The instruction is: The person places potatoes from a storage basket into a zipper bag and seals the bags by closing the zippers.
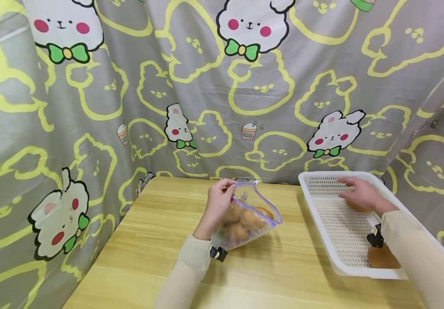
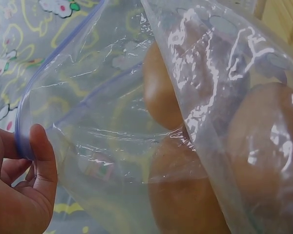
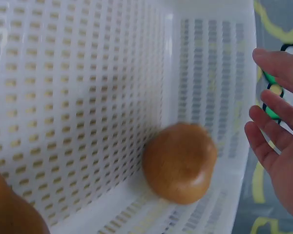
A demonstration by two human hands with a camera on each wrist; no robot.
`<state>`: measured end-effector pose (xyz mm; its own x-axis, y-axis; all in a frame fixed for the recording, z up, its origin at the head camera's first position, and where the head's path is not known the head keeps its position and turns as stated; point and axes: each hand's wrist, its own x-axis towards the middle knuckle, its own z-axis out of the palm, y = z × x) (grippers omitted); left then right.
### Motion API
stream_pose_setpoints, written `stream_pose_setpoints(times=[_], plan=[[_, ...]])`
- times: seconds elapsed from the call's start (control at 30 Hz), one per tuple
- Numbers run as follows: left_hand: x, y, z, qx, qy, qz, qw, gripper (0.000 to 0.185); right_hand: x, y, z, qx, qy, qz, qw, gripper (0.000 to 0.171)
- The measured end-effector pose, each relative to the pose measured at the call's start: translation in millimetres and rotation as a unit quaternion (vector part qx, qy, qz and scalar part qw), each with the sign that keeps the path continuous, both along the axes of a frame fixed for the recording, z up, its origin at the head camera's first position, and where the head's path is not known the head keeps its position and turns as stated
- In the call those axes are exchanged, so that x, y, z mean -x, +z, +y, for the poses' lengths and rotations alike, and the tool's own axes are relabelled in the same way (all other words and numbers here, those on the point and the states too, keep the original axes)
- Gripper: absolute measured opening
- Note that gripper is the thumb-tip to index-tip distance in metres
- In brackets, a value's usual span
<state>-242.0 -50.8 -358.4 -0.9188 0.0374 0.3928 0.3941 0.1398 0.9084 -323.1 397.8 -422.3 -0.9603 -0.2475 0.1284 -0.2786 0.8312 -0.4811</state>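
My left hand pinches the purple-edged rim of a clear zip bag between thumb and fingers. The bag's mouth gapes open, and several round, glossy brown bread buns lie inside it. In the left wrist view, buns show through the clear plastic. Over the white basket on the right, my right hand is spread with nothing in its fingers. Below it a bun is partly hidden by the hand; in the right wrist view this bun sits in the basket's corner.
The white perforated basket stands at the right of the wooden table. Another bun lies at its near end, partly behind my right sleeve. A grey curtain with cartoon rabbits hangs behind and along both sides.
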Motion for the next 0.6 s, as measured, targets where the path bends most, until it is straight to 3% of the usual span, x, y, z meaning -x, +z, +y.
stream_pose_setpoints(times=[0.23, 0.47, 0.6], plan=[[0.2, 0.2, -2, 0.0, 0.002, -0.001, 1.0, 0.014, 4.0, -12.6, 22, -0.012, -0.026, -0.004, 1.0, 0.061], [-0.1, 1.0, -4, 0.007, -0.002, 0.006, 1.0, 0.014, 5.7, -22.2, 33, -0.017, -0.017, 0.014, 1.0, 0.067], [-0.6, 0.6, -5, 0.009, -0.004, 0.007, 0.9999, 0.014, 5.3, -28.9, 39, -0.008, -0.024, -0.005, 1.0, 0.073]])
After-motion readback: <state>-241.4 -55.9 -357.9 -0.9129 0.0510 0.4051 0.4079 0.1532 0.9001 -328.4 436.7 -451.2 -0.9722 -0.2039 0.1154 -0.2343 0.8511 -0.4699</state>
